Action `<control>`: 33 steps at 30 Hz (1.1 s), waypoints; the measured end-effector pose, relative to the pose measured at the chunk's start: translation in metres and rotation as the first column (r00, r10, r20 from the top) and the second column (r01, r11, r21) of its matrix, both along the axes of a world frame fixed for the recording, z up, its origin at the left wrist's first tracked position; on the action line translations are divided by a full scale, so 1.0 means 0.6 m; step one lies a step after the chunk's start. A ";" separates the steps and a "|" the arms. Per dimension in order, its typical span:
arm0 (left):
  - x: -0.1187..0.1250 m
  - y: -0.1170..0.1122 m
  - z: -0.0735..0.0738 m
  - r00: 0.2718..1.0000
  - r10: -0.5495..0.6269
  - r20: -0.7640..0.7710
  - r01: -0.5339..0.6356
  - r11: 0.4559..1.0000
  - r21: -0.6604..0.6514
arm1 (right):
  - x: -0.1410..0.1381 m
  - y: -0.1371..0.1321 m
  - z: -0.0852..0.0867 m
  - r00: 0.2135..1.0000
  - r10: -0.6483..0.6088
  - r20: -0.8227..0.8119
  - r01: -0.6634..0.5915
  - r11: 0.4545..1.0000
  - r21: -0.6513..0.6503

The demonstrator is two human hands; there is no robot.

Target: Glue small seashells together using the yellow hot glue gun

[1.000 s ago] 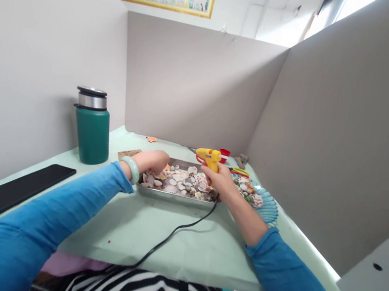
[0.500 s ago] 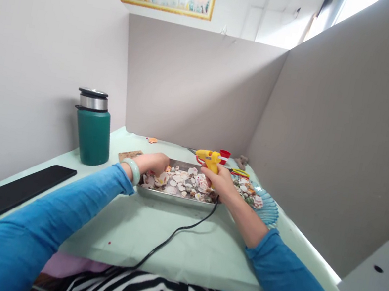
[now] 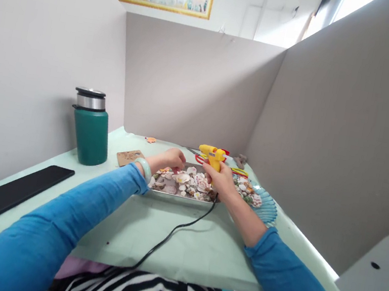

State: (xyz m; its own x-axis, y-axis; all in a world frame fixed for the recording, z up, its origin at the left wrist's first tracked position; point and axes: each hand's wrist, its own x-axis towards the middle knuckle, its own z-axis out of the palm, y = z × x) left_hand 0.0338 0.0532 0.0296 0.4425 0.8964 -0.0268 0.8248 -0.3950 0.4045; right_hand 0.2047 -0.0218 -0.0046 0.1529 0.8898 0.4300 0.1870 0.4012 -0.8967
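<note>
Yellow glue gun (image 3: 218,157): gripped it in the closed right hand (image 3: 223,178); held the left hand (image 3: 171,158), bunched, over shells (image 3: 184,179) in a tray (image 3: 185,199) (couldn't tell if holding anything).

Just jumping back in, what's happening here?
A person's right hand grips a yellow plastic glue gun trailing a black cord, near the right end of a shallow silver metal tray of pale seashells. The left hand, fingers bunched, is at the tray's far side; whether it holds anything is unclear. More shells lie on a blue scalloped plate.
</note>
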 end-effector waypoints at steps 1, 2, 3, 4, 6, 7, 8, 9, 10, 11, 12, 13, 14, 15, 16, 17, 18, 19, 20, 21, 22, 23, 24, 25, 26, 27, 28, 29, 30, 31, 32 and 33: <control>-0.003 0.000 0.002 1.000 0.006 0.017 -0.006 1.000 0.006 | 0.000 0.000 0.000 1.000 -0.001 0.003 0.001 1.000 0.001; -0.009 -0.001 0.005 1.000 0.008 0.010 -0.008 1.000 0.010 | 0.001 0.000 -0.001 1.000 -0.001 0.007 0.001 1.000 0.002; -0.016 -0.002 0.010 1.000 -0.002 -0.023 0.003 1.000 0.007 | 0.001 0.000 -0.001 1.000 0.002 0.012 -0.002 1.000 0.002; -0.025 -0.004 0.014 0.997 -0.022 -0.071 0.021 1.000 -0.013 | 0.002 0.000 -0.002 1.000 0.005 0.018 -0.005 1.000 -0.001; -0.042 -0.008 0.023 0.981 -0.066 -0.184 0.050 0.995 -0.088 | 0.003 0.000 -0.002 1.000 0.004 0.027 -0.004 1.000 -0.011; -0.049 -0.010 0.026 0.965 -0.085 -0.247 0.055 0.991 -0.125 | 0.004 0.000 -0.002 0.999 -0.001 0.032 0.002 1.000 -0.017; -0.054 -0.012 0.026 0.950 -0.091 -0.298 0.048 0.988 -0.148 | 0.004 0.000 -0.002 0.999 -0.006 0.037 0.007 1.000 -0.022; -0.056 -0.013 0.025 0.935 -0.091 -0.343 0.038 0.987 -0.159 | 0.004 -0.001 -0.002 0.999 -0.010 0.040 0.011 1.000 -0.025; -0.056 -0.014 0.022 0.922 -0.085 -0.377 0.028 0.987 -0.156 | 0.004 -0.001 -0.002 0.999 -0.012 0.040 0.013 1.000 -0.026; -0.054 -0.013 0.017 0.913 -0.075 -0.402 0.019 0.990 -0.143 | 0.004 0.000 -0.002 0.999 -0.012 0.038 0.013 1.000 -0.028; -0.051 -0.012 0.010 0.905 -0.066 -0.419 0.016 0.992 -0.123 | 0.004 0.000 -0.002 0.999 -0.011 0.036 0.012 0.999 -0.030; -0.046 -0.010 0.003 0.902 -0.056 -0.429 0.016 0.995 -0.098 | 0.003 0.001 -0.003 0.999 -0.010 0.034 0.011 0.999 -0.033; -0.041 -0.009 -0.004 0.902 -0.046 -0.430 0.017 0.997 -0.071 | 0.003 0.002 -0.003 0.999 -0.012 0.032 0.014 0.999 -0.037; -0.036 -0.007 -0.010 0.906 -0.035 -0.421 0.018 0.999 -0.043 | 0.004 0.003 -0.004 0.999 -0.016 0.033 0.017 0.999 -0.040; -0.033 -0.006 -0.015 0.915 -0.025 -0.404 0.017 1.000 -0.025 | 0.004 0.004 -0.005 0.999 -0.016 0.034 0.017 0.999 -0.040; -0.031 -0.005 -0.018 0.927 -0.020 -0.375 0.015 1.000 -0.017 | 0.003 0.005 -0.005 0.999 -0.012 0.033 0.013 0.999 -0.038; -0.031 -0.004 -0.020 0.941 -0.017 -0.338 0.011 1.000 -0.019 | 0.003 0.006 -0.006 1.000 -0.007 0.030 0.008 0.999 -0.032; -0.032 -0.003 -0.020 0.956 -0.012 -0.293 0.005 1.000 -0.026 | 0.003 0.006 -0.006 1.000 -0.002 0.027 0.003 1.000 -0.026; -0.034 -0.002 -0.020 0.970 -0.006 -0.242 -0.003 0.999 -0.037 | 0.002 0.005 -0.006 1.000 0.003 0.022 -0.003 1.000 -0.021; -0.038 -0.001 -0.019 0.982 0.002 -0.186 -0.012 0.999 -0.048 | 0.002 0.004 -0.005 1.000 0.010 0.019 -0.009 1.000 -0.020; -0.042 0.001 -0.018 0.992 0.013 -0.129 -0.020 0.998 -0.058 | 0.001 0.003 -0.004 1.000 0.013 0.019 -0.013 1.000 -0.023; -0.045 0.002 -0.017 0.997 0.023 -0.071 -0.028 0.997 -0.068 | 0.000 0.002 -0.003 1.000 0.015 0.023 -0.014 1.000 -0.028; -0.049 0.003 -0.017 0.999 0.033 -0.014 -0.034 0.996 -0.078 | 0.000 0.001 -0.003 0.999 0.016 0.028 -0.015 0.999 -0.035; -0.052 0.004 -0.017 0.998 0.041 0.042 -0.037 0.995 -0.089 | 0.000 0.000 -0.002 0.999 0.016 0.033 -0.015 0.999 -0.043; -0.055 0.004 -0.017 0.994 0.047 0.094 -0.038 0.994 -0.102 | 0.000 -0.001 -0.001 0.999 0.015 0.036 -0.013 0.999 -0.049; -0.058 0.003 -0.018 0.990 0.051 0.135 -0.037 0.993 -0.108 | 0.001 -0.001 -0.001 0.999 0.014 0.038 -0.012 0.999 -0.053; -0.060 0.001 -0.019 0.981 0.057 0.186 -0.034 0.992 -0.123 | 0.002 -0.002 -0.001 0.999 0.016 0.039 -0.014 0.998 -0.056; -0.062 -0.002 -0.020 0.964 0.064 0.258 -0.022 0.987 -0.161 | 0.002 -0.002 -0.001 0.999 0.025 0.039 -0.023 0.998 -0.056; -0.065 -0.005 -0.021 0.932 0.076 0.354 0.004 0.975 -0.221 | 0.003 -0.002 0.000 0.999 0.039 0.037 -0.037 0.998 -0.055; -0.067 -0.009 -0.022 0.879 0.100 0.466 0.050 0.953 -0.299 | 0.003 -0.003 0.000 0.998 0.061 0.031 -0.059 0.997 -0.052; -0.069 -0.012 -0.023 0.808 0.135 0.573 0.116 0.918 -0.379 | 0.002 -0.005 0.001 0.996 0.089 0.016 -0.088 0.995 -0.048; -0.071 -0.016 -0.024 0.729 0.175 0.661 0.197 0.872 -0.449 | 0.000 -0.007 0.002 0.993 0.121 -0.008 -0.121 0.992 -0.042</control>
